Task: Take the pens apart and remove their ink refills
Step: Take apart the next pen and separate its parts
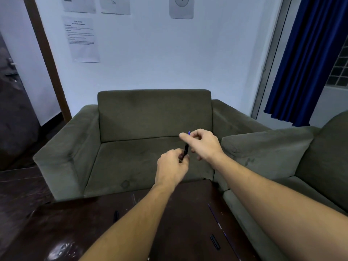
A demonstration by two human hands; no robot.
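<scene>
I hold a dark pen upright in the air in front of the armchair. My left hand grips the pen's lower end. My right hand pinches its upper end, where a small blue tip sticks out between the fingers. On the dark table below lie a thin ink refill, a short black pen piece and another black piece.
A dark wooden table fills the lower view. Behind it stands a grey-green armchair, with a matching sofa on the right. Papers hang on the white wall; a blue curtain hangs at the right.
</scene>
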